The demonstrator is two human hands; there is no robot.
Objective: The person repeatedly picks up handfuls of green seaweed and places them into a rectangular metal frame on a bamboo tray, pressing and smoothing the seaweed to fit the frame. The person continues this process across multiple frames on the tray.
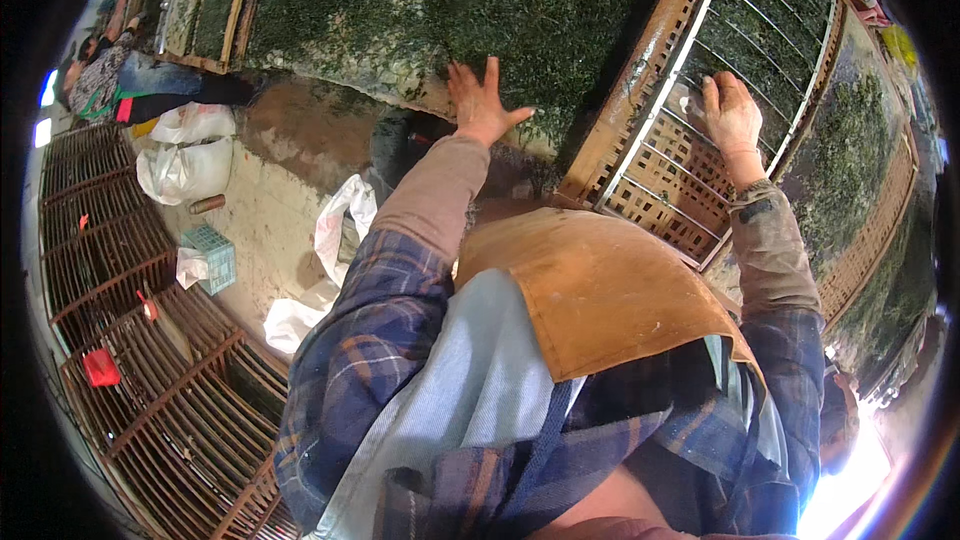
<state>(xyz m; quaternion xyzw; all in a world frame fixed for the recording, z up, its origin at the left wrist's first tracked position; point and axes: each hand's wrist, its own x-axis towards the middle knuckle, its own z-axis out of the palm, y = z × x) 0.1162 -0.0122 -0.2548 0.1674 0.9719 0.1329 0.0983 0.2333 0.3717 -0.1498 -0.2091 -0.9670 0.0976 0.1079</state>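
Observation:
My left hand (482, 106) lies with fingers spread at the near edge of a wide bed of dark green, finely cut plant material (465, 7). To the right of that bed, my right hand (729, 109) has its fingers bent over a rack with thin metal bars (667, 103). Something pale and translucent (688, 106) shows beside its fingertips; whether the fingers grip it or a bar is unclear. Under the bars is a perforated tan tray (675, 184), partly covered with the same green material. A tan apron (600, 277) covers my lap.
White bags (187, 165) stand at left near a green plastic crate (214, 259) on the floor. Slatted racks (150, 390) fill the lower left. Another person (105, 82) is at the far upper left. More green-covered trays (862, 240) stand at right, with another person (838, 412) below them.

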